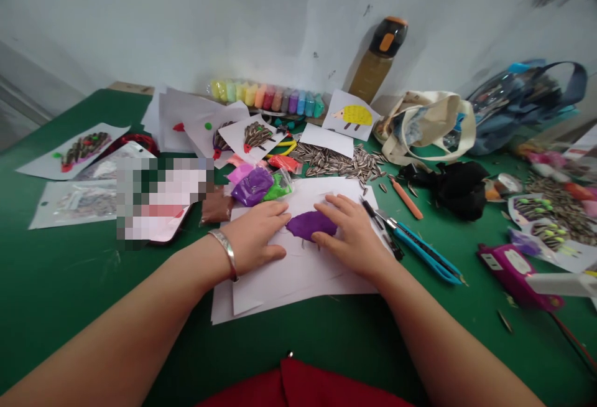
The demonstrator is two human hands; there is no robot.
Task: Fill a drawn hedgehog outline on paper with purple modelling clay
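Observation:
A flat patch of purple clay (310, 224) lies on white paper (298, 273) in the middle of the green table (69, 276). My left hand (254, 236), with a silver bracelet at the wrist, rests palm down on the paper, its fingers stretched toward the clay's left edge. My right hand (352, 236) lies on the clay's right side, fingers extended and pressing its edge. Neither hand grips anything.
Bags of coloured clay (254, 184) and a heap of sunflower seeds (336, 163) lie behind the paper. Blue scissors (426, 250), an orange pencil (407, 199) and a purple glue gun (515, 273) are to the right. A bottle (379, 58), bags and seed pictures stand further back.

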